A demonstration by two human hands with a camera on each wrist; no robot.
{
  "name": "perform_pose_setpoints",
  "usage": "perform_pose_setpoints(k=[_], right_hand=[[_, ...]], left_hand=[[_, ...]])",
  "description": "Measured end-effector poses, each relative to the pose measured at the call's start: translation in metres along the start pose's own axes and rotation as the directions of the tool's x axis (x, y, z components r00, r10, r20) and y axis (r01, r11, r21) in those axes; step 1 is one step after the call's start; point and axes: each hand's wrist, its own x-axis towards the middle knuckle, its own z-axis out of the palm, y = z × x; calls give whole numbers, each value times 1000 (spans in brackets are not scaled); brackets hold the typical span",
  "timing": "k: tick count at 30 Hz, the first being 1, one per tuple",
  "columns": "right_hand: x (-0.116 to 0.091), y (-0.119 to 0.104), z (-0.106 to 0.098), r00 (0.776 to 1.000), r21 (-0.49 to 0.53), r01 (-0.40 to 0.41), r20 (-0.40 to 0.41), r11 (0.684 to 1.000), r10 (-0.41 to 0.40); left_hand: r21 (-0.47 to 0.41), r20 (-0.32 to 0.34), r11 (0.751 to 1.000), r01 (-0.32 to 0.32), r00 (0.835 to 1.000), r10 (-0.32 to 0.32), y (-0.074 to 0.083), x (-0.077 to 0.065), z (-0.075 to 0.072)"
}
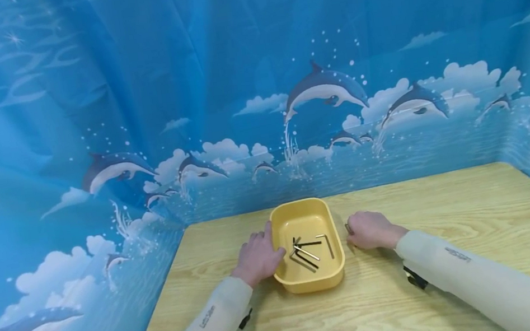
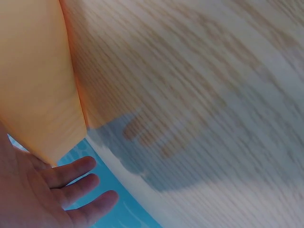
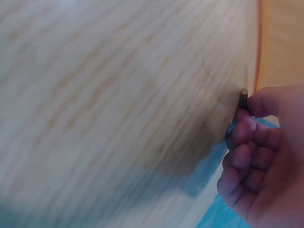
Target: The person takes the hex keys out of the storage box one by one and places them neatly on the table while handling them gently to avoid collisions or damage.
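A yellow plastic basin [image 1: 312,284] stands on the table with several L-shaped hex keys [image 1: 308,253], black and silver, lying loosely across its floor. My left hand [image 1: 256,257] holds the basin's left wall, thumb over the rim and index finger along the outside. In the left wrist view, three fingers of that hand extend loosely beside the basin's wall [image 2: 38,71]. To the right of the basin, my right hand [image 1: 369,230] pinches a hex key [image 3: 243,98] between thumb and index finger. Only a short dark end shows; the rest is hidden by the hand.
The light wood-grain table [image 1: 434,209] extends to both sides and toward me. Along its back and sides hangs a blue curtain [image 1: 232,79] printed with dolphins and clouds. The basin stands near the table's back edge.
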Motion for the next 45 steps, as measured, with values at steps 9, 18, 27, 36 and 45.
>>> perform_pose_setpoints(k=[9, 18, 27, 36, 45], right_hand=[[2, -4, 8, 1000, 28, -25, 10, 999, 25], [-2, -6, 12, 998, 68, -61, 21, 996, 59], [3, 1, -28, 997, 121, -71, 11, 990, 70], [12, -34, -66, 999, 134, 2, 48, 991, -9], [31, -83, -81, 979, 32, 98, 179, 995, -102]], left_hand=[[-5, -7, 1000, 2, 1000, -2, -3, -7, 3], [-10, 1, 1000, 8, 1000, -8, -5, -15, 6], [-3, -20, 1000, -8, 1000, 8, -1, -6, 5], [3, -17, 1000, 0, 1000, 0, 0, -2, -1], [10, 0, 1000, 17, 1000, -17, 3, -2, -2]])
